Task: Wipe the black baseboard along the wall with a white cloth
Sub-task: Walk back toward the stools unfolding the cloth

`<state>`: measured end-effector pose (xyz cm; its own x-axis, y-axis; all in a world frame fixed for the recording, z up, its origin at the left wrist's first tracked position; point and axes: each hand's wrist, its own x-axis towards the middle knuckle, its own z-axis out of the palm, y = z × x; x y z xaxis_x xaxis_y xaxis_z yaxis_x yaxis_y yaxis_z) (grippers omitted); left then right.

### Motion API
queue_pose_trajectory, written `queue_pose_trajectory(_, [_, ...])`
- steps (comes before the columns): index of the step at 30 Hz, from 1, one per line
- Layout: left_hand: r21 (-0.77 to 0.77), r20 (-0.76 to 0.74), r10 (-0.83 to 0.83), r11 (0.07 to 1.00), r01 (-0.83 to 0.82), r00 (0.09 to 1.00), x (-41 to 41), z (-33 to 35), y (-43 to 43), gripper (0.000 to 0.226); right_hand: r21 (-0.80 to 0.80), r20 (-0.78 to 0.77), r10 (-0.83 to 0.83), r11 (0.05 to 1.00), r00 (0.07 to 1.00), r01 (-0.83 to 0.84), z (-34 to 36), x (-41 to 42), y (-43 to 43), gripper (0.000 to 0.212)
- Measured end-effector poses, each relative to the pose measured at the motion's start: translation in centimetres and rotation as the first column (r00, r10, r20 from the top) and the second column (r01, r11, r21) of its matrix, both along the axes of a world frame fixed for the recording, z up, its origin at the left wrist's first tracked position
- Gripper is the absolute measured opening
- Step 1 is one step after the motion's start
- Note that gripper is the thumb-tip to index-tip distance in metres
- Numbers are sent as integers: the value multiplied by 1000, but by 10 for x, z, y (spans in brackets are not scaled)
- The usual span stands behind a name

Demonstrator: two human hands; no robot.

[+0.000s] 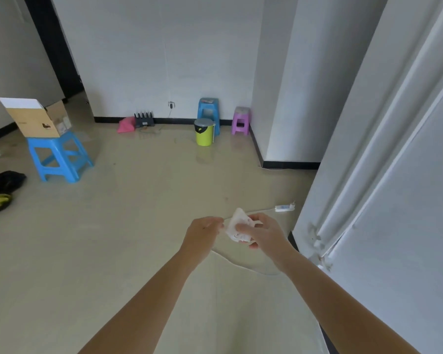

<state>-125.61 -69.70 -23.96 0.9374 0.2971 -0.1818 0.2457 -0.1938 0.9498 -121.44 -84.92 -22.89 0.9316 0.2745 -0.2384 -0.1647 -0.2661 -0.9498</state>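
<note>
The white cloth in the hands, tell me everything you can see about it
The white cloth is small, thin and crumpled, with faint pinkish marks on it, looking like soft fabric or tissue. It is held in the air above the glossy beige floor, bunched rather than spread flat. The right hand grips it from the right with the thumb across its front, and the left hand pinches its left edge. It touches neither wall nor black baseboard.

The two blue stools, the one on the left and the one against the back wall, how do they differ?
The left blue stool stands out on the open floor and carries a cardboard box; the back blue stool stands against the wall behind a yellow-green bin, with only something small and flat on its seat. Both are blue plastic and upright.
</note>
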Motion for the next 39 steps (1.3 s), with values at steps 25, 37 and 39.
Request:
queue_pose_trajectory(25, [-472,-219,-222,876,95,950,691,-1,363,30,-173,39,258,953,965,-248,4,707,349,14])
queue_pose_trajectory(37, [-474,-280,-74,877,-71,957,1071,-8,425,10,-91,-61,57,994,997,-62,-3,1099,381,5])
queue_pose_trajectory(39, [-471,-253,-58,879,-71,966,1128,-3,432,8,-51,-70,19,998,997,-22,4,1161,389,6])
